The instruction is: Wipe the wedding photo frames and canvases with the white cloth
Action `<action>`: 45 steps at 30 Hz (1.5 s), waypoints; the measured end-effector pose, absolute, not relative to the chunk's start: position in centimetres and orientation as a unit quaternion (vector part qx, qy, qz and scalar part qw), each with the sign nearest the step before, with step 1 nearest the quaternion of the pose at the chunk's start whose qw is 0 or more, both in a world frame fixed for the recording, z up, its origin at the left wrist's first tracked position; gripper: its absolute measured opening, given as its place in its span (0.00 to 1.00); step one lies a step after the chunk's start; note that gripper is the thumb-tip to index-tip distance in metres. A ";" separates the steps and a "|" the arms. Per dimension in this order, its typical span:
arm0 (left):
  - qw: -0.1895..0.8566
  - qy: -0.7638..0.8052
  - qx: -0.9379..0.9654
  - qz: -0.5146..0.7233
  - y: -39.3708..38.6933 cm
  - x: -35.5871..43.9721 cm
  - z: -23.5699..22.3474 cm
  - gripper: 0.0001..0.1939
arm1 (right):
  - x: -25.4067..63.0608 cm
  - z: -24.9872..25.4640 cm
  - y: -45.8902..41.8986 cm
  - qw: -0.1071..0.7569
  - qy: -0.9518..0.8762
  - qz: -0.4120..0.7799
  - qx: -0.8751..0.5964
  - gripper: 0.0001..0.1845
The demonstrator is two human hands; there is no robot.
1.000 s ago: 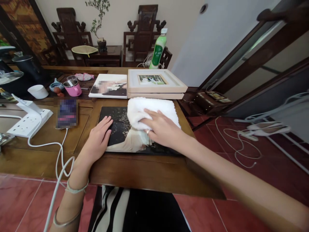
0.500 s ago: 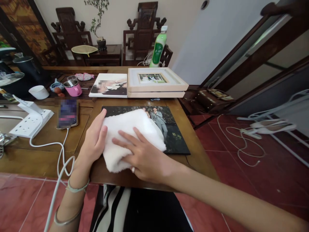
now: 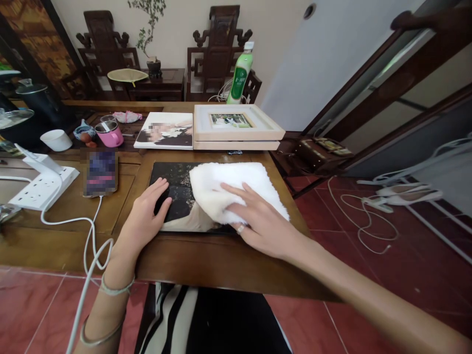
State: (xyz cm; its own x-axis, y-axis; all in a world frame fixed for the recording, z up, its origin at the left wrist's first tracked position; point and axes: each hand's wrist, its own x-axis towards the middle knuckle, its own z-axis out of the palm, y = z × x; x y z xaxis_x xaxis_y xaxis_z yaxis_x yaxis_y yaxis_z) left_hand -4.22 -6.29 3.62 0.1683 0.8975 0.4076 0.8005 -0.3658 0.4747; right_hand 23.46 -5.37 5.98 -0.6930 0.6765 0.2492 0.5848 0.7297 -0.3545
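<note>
A dark photo panel [image 3: 177,189] lies flat on the wooden table [image 3: 206,255] in front of me. Over its right part is spread a fluffy white cloth [image 3: 243,177], hiding that side of the picture. My right hand [image 3: 258,221] presses on the cloth, and a fold of it is gathered at the fingers. On the panel's left edge rests my left hand [image 3: 147,211], fingers extended and holding nothing.
Behind the panel lie a white photo print [image 3: 165,130] and stacked pale wooden frames [image 3: 236,130], with a green bottle [image 3: 240,76] beyond. To the left are a phone [image 3: 101,172], a white power strip [image 3: 47,184], a looping white cable [image 3: 94,241] and a pink mug [image 3: 109,133].
My right hand has moved the cloth to the right across the panel, uncovering its left part. My left hand stays at the left edge, its fingers now lower over the surface.
</note>
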 end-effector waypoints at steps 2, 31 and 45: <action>0.072 0.558 0.761 0.324 -5.8 -3.5 2.3 0.22 | 22.6 4.6 -3.5 0.194 -0.900 0.130 -0.368 0.20; 0.078 0.548 0.769 0.320 -4.5 -3.2 -1.0 0.20 | 25.5 2.0 5.1 0.224 -0.853 0.147 -0.447 0.15; 0.087 0.558 0.760 0.323 -4.5 -1.5 1.2 0.15 | 29.6 4.7 -8.3 0.176 -0.931 0.157 -0.280 0.16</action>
